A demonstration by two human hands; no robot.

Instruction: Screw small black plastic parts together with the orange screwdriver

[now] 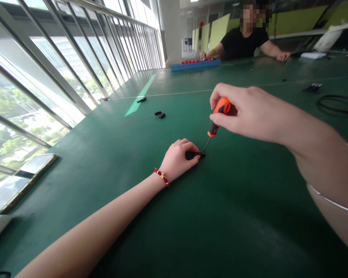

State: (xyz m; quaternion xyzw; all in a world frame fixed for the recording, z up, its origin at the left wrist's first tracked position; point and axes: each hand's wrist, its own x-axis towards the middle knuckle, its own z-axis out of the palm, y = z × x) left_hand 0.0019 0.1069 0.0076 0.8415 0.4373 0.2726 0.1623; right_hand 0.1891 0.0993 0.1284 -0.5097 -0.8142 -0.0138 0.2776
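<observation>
Here, right hand (243,110) high on screwdriver (217,117), tip down.

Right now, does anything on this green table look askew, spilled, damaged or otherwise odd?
Nothing stands out. The left hand pins a small black part to the green table, and the right hand holds an orange-handled screwdriver with its tip on it. A few loose black pieces lie farther off, none visibly broken.

An orange-and-black screwdriver (219,116) sat between the right fingers; a small black part (193,155) lay under the left fingertips, on a plain dark green table (191,216)
</observation>
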